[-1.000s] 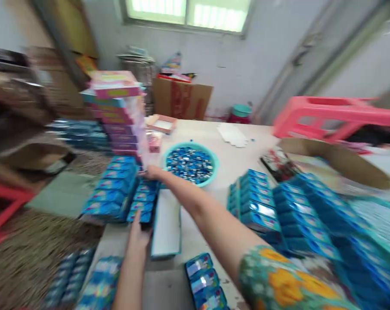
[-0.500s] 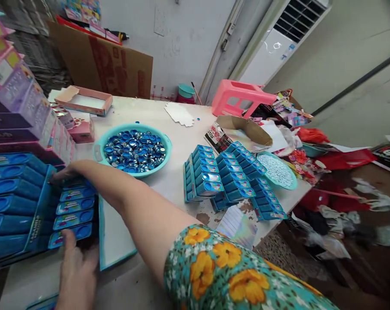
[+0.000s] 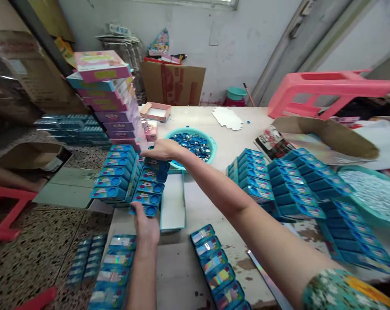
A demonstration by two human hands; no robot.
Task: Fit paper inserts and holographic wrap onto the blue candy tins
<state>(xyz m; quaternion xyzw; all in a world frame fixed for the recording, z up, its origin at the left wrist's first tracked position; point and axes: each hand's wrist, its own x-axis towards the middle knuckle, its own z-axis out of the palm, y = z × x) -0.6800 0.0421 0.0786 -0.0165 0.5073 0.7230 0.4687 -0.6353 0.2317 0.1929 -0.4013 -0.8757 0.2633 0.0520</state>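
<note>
A row of small blue plastic cases (image 3: 147, 186), each with a round recess and a printed label, stands between my two hands. My left hand (image 3: 147, 230) grips its near end, thumb on top of the nearest case. At the far end my right hand (image 3: 164, 150) is closed round the row, its fingertips partly hidden. Another row of blue cases (image 3: 112, 172) stands close against it on the left. Just to the right lies an open shallow white-lined box (image 3: 173, 202) with a teal edge. Behind my right hand is a teal basin (image 3: 213, 148) of round blue-and-silver pieces.
More rows of blue cases (image 3: 253, 172) stand on the right. Others lie near me, one row (image 3: 216, 267) at front centre and another (image 3: 114, 267) at left. Stacked boxes (image 3: 119, 116) rise at the back left. A pink stool (image 3: 327, 88) sits at the back right.
My view has swung left, so the table things appear farther right and the floor at left shows. Both hands remain at the two ends of the row of cases.
</note>
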